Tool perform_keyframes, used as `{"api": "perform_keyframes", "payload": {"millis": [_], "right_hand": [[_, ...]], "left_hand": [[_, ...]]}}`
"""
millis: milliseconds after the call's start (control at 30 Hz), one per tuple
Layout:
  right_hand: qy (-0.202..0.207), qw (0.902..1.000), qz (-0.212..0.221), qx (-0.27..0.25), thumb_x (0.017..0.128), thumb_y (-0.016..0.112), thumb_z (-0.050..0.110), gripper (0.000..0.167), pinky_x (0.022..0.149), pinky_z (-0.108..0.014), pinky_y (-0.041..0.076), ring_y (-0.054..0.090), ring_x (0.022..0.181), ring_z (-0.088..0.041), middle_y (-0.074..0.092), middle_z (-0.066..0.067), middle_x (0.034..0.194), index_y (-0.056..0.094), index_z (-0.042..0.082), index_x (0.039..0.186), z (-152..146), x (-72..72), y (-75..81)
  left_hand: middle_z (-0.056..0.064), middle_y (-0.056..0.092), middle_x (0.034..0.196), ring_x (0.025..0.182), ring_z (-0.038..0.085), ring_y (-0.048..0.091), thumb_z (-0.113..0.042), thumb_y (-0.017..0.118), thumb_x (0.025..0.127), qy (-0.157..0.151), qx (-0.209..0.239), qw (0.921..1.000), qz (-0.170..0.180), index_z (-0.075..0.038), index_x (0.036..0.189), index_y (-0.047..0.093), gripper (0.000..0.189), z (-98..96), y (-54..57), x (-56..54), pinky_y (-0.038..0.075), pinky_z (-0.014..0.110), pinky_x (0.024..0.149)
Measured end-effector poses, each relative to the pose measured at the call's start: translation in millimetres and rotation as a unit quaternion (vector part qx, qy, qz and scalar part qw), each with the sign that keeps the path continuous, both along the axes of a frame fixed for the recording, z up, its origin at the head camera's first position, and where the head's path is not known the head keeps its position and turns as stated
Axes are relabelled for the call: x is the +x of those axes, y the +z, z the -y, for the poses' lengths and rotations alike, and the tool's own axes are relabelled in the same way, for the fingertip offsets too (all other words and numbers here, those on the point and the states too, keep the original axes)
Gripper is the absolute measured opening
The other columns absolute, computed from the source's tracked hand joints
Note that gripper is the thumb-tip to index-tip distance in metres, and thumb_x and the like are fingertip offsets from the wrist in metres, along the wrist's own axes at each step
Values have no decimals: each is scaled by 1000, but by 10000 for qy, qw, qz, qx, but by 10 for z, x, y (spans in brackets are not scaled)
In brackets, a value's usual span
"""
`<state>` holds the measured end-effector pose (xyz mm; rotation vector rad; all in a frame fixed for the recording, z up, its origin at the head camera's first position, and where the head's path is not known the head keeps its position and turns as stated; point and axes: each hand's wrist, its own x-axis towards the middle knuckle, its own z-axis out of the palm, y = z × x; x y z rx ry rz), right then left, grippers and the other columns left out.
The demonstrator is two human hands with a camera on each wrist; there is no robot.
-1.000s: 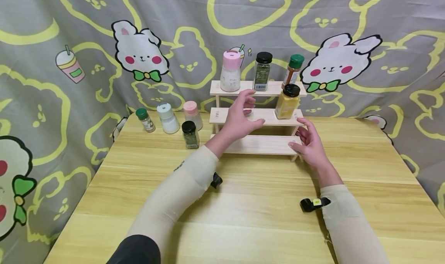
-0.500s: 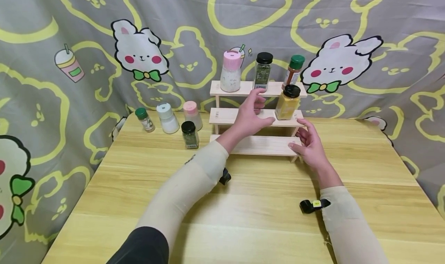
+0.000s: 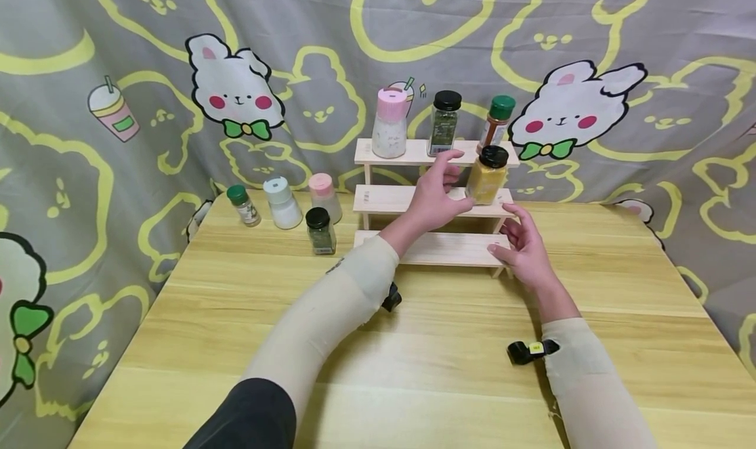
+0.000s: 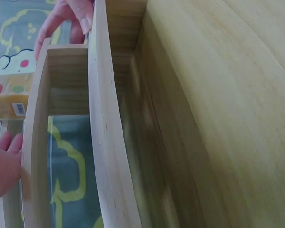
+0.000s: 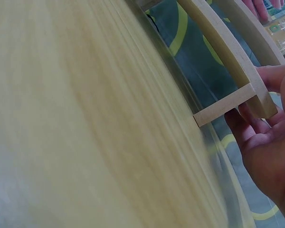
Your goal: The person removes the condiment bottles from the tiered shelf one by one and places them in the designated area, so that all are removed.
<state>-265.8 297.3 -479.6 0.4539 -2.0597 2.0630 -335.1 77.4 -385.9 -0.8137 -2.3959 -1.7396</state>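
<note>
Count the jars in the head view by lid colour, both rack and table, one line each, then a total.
Black-lidded jars: 3
Pink-lidded jars: 2
Green-lidded jars: 2
Pale blue-lidded jar: 1
Total: 8
</note>
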Motion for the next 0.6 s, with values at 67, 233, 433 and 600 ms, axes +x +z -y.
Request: {"api": "perform_keyframes", "payload": {"millis": [67, 233, 433, 600], "right_hand": [[11, 10000, -12, -18, 80, 58, -31, 84, 90, -23, 51, 53, 122, -30, 47, -31, 139, 35, 9, 150, 0, 2, 0], [43, 9999, -54, -107, 79, 57, -31, 83, 90, -23, 50, 54, 120, -29, 52, -24, 136, 35, 8, 149, 13, 8, -1], [48, 9998, -38, -184, 79, 57, -32, 83, 90, -23, 50, 55, 118, -25, 55, -16, 133, 36, 7, 149, 19, 6, -2], [-3, 9998, 6, -181, 79, 57, -32, 84, 90, -24, 50, 54, 118, -27, 57, -11, 131, 37, 8, 149, 22, 12, 6]], "left_hand": [[13, 56, 128, 116, 19, 56, -7, 84, 79, 18, -27, 10000, 15, -20, 146, 37, 83, -31, 15, 4, 46, 22, 96], [5, 58, 124, 114, 16, 57, -6, 84, 79, 0, -40, 10000, -28, -21, 146, 37, 83, -103, 54, 13, 46, 23, 96], [0, 59, 118, 107, 12, 58, -8, 83, 79, 127, -128, 9996, -196, -20, 145, 39, 80, -170, 46, 2, 49, 27, 93], [3, 58, 117, 105, 12, 58, -7, 84, 78, 223, -76, 9989, -403, -17, 145, 40, 81, -219, 20, -10, 51, 28, 91]]}}
